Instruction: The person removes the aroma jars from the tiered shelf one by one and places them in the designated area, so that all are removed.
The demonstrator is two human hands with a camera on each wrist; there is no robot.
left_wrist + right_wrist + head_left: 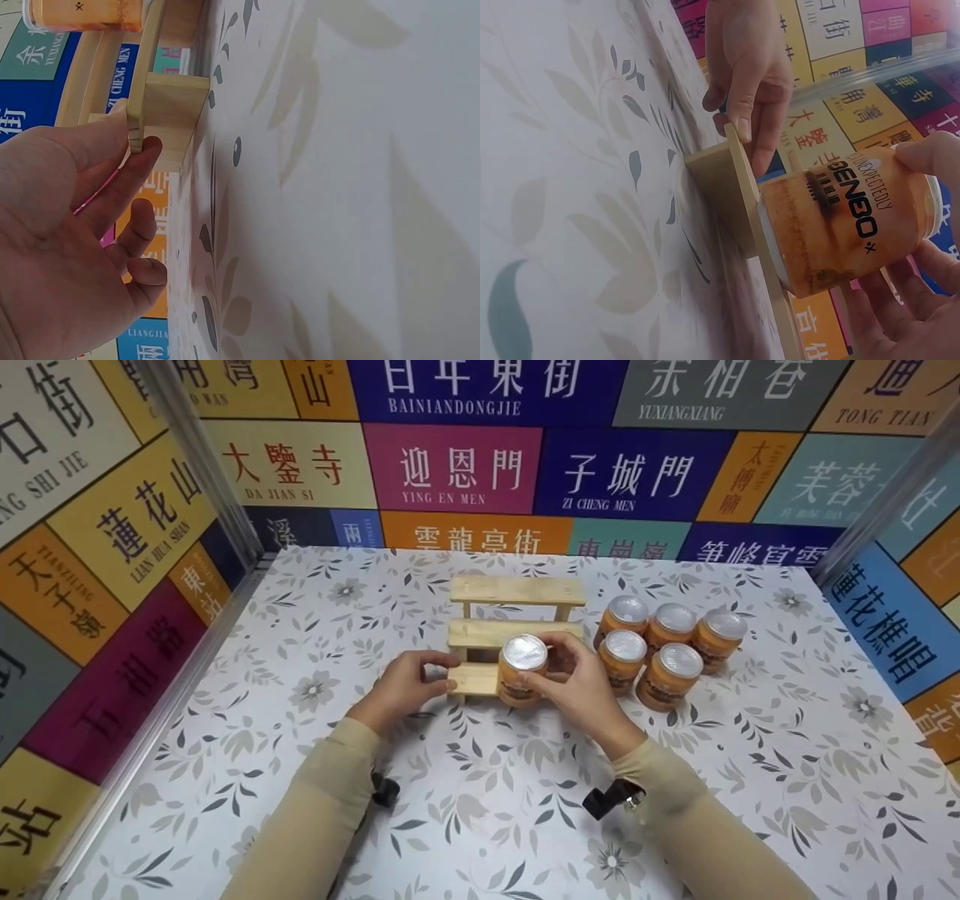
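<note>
A small wooden three-step rack (pixel 517 590) stands on the table. My left hand (pixel 403 688) pinches the left end of its lowest step (pixel 136 97), thumb on one side and fingers on the other. In my right hand (pixel 589 690) is an orange can (pixel 523 669) with a silver lid, gripped around its upper part between thumb and fingers. Black lettering shows on the can in the right wrist view. The can is upright at the right part of the lowest step, its base against the board. That step's right end is hidden behind the can.
Several more orange cans (pixel 670 678) with silver lids stand grouped to the right of the rack, close to my right hand. A floral white cloth (pixel 495 810) covers the table. Colourful lettered panels (pixel 454 469) rise behind and at both sides.
</note>
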